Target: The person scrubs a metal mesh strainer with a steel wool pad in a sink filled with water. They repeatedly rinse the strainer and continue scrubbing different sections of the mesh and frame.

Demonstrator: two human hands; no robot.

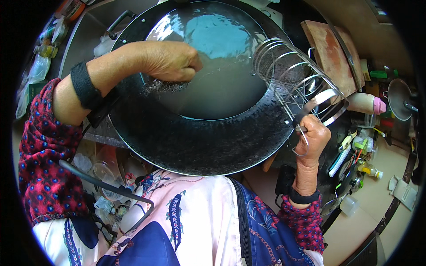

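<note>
A large black wok (203, 146) holding cloudy water (226, 86) stands before me. My left hand (173, 61) is closed over a dark, frayed scouring pad (166, 87), at the left side of the water. At the wok's right side, my right hand (313, 136) grips a cylindrical metal wire rack (293, 73) by its near end. The rack tilts over the wok's right rim, its far end above the water. From my left hand a thin strand runs across the water towards the rack.
Beyond the rack leans a wooden cutting board (329, 56) with a knife-like blade across it. A metal sink (90, 30) lies to the left, bottles and bags beside it. A pink-capped bottle (366, 103) and utensils stand right. The wok's side handle (121, 23) juts out at upper left.
</note>
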